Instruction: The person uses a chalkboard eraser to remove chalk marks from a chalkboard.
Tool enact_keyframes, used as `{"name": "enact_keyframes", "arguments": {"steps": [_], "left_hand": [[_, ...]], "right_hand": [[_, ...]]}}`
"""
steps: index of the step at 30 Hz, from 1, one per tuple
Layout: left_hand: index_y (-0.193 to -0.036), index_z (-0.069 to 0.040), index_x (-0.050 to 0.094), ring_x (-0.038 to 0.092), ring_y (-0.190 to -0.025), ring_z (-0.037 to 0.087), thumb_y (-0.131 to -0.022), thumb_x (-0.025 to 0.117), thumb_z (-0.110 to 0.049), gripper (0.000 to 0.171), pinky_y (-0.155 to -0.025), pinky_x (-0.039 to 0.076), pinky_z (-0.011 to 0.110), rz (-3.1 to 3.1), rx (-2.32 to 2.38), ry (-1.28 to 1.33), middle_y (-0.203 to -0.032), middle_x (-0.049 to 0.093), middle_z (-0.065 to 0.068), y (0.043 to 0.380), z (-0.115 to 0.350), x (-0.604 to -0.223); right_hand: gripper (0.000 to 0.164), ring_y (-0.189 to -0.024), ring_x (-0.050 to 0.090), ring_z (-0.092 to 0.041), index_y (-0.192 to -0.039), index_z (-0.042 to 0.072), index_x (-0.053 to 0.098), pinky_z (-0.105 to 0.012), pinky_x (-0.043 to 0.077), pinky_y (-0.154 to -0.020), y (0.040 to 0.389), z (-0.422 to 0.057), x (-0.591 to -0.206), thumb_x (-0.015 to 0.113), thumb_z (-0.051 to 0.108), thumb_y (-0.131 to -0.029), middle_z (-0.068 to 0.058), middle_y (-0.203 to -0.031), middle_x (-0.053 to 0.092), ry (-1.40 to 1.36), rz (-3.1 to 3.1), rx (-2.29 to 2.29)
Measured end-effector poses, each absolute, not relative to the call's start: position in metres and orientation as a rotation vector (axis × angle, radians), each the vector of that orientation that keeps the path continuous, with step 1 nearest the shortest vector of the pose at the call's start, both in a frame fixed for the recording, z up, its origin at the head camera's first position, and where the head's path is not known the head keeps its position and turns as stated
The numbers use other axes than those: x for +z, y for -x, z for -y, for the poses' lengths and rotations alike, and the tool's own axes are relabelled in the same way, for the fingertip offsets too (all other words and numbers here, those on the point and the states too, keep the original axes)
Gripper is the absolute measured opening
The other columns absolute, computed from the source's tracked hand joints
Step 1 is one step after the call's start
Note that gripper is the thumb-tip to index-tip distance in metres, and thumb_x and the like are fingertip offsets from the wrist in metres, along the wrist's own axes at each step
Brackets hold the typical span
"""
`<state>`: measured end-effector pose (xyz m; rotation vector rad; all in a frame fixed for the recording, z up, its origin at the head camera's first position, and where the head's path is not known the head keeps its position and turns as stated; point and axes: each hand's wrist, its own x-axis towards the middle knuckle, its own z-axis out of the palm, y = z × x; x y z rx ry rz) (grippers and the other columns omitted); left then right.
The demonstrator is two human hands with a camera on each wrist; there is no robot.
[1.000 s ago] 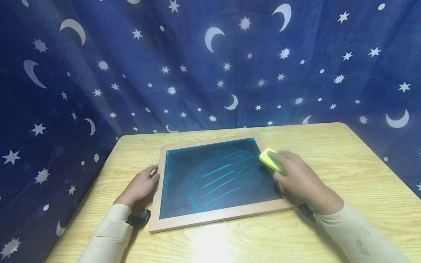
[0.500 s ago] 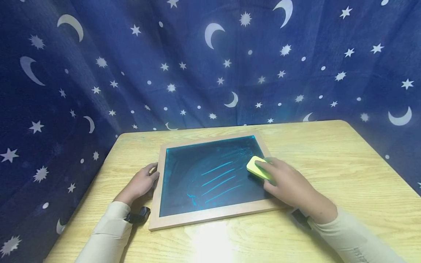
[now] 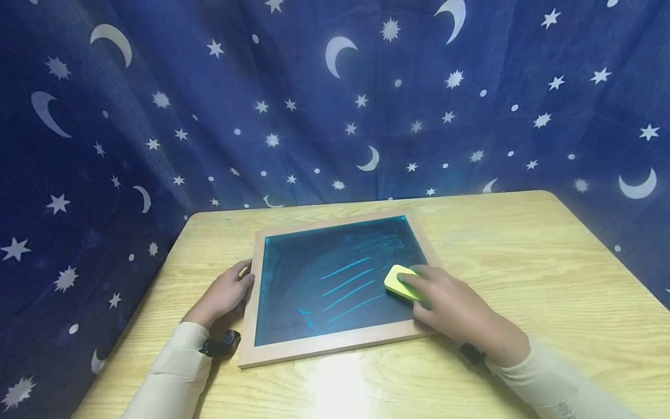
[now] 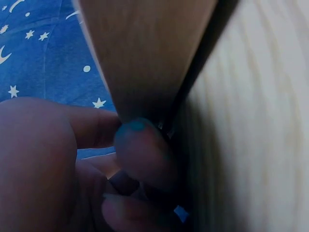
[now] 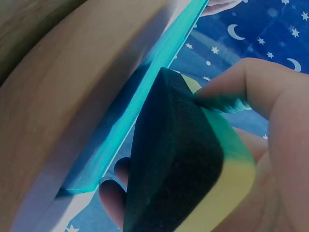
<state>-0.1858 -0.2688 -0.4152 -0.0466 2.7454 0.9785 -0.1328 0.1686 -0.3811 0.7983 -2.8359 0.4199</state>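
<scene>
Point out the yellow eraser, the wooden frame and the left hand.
Yellow eraser (image 3: 399, 284): head view, its yellow top face.
Wooden frame (image 3: 335, 341): head view, its near rail.
Left hand (image 3: 221, 295): head view, its back.

no readable text, blurred lettering (image 3: 566, 408) on the right sleeve (image 3: 552, 381)

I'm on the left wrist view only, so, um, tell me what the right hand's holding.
Observer: The right hand holds a yellow eraser.
Operator: Okay, any marks on the face of the board?
Observer: Yes, the board bears marks including four slanted blue lines.
Operator: And where's the eraser compared with those lines?
Observer: Just beyond their right-hand ends, as seen in the head view.
</scene>
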Motion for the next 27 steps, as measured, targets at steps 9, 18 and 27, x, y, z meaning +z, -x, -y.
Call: {"name": "enact_keyframes", "arguments": {"steps": [9,18,27], "left_hand": [[-0.159,-0.005,0.023,0.036,-0.143,0.051,-0.108,0.031,-0.033,0.058,-0.116,0.025,0.068,-2.74,0.963,0.068,-0.154,0.04,0.028,0.1835,0.2704,-0.4157],[-0.159,-0.006,0.024,0.036,-0.143,0.049,-0.109,0.031,-0.032,0.057,-0.116,0.026,0.067,-2.744,0.966,0.071,-0.155,0.039,0.026,0.1836,0.2684,-0.4147],[-0.159,-0.006,0.025,0.034,-0.144,0.05,-0.109,0.031,-0.034,0.058,-0.117,0.024,0.067,-2.76,0.931,0.079,-0.155,0.039,0.027,0.1861,0.2688,-0.4148]], "right_hand": [[0.048,-0.119,0.063,-0.039,-0.131,0.009,0.066,-0.055,0.056,-0.092,0.1309,-0.1666,-0.385,0.066,0.012,-0.083,-0.02,-0.131,0.063,-0.793,2.842,0.39],[0.047,-0.115,0.064,-0.04,-0.13,0.008,0.067,-0.054,0.057,-0.089,0.1302,-0.1647,-0.385,0.064,0.012,-0.083,-0.021,-0.13,0.063,-0.83,2.818,0.346],[0.048,-0.113,0.065,-0.038,-0.132,0.008,0.065,-0.052,0.058,-0.087,0.1305,-0.1598,-0.3866,0.063,0.013,-0.085,-0.024,-0.127,0.064,-0.866,2.78,0.301]]}}
